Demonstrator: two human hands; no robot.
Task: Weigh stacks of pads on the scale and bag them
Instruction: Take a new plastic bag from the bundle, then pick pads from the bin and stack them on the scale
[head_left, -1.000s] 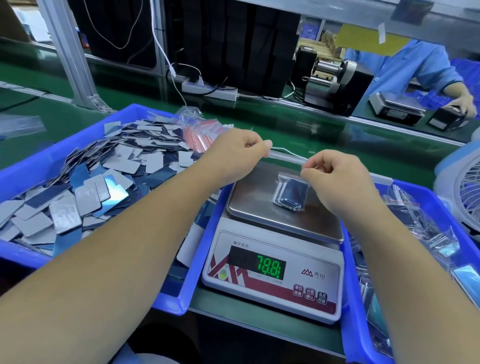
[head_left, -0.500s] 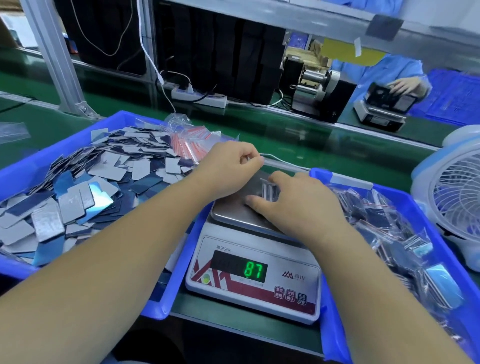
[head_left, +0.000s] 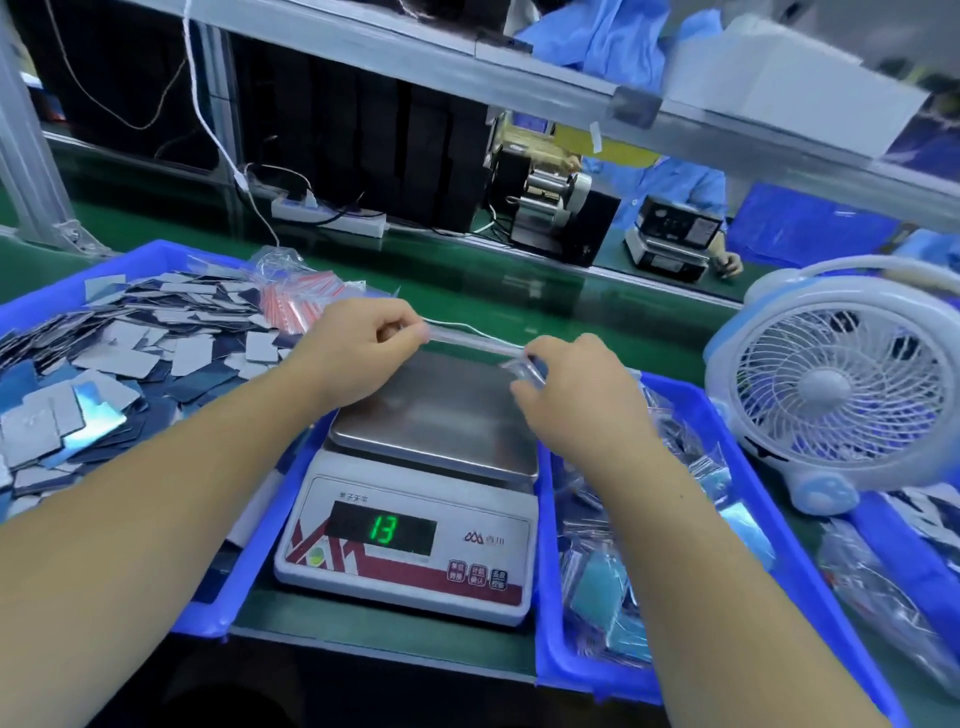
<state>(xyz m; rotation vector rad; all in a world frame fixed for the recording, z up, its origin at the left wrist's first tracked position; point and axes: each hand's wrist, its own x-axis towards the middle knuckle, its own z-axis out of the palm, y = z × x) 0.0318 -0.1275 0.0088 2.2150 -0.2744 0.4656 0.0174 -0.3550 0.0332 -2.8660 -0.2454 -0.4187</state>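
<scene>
Green counter (head_left: 467, 291) across mid frame, carrying all task items. Blue bin (head_left: 47, 301) at left of frame: heaped with loose pads (head_left: 124, 358), grey and dark blue, unsorted; bulk of the work judged outstanding. Second blue bin (head_left: 670, 395) at right of frame, lower half: holding many filled clear bags (head_left: 602, 582), so a good number of cycles judged complete. White and blue desk fan (head_left: 831, 384) at far right, not part of the task. Digital scale (head_left: 410, 566) at centre, between the two bins: steel platter (head_left: 441, 415) bare, no stack on it, display (head_left: 384, 530) reading 13. Bundle of empty red-striped zip bags (head_left: 296, 306) at upper centre-left, against the far rim of the left bin; supply remaining.

Left hand (head_left: 358, 353) above the platter's far left corner, fingers curled, pinching one end of a clear plastic strip or bag edge (head_left: 467, 340). Right hand (head_left: 576, 389) at the platter's far right corner, fingers curled on the other end, clear film visible at the fingertips. Contents of that bag, if any: cannot tell.

Judgement: mid-run, between weighings or at the sealing of one bag; next stack not yet on the scale.
</scene>
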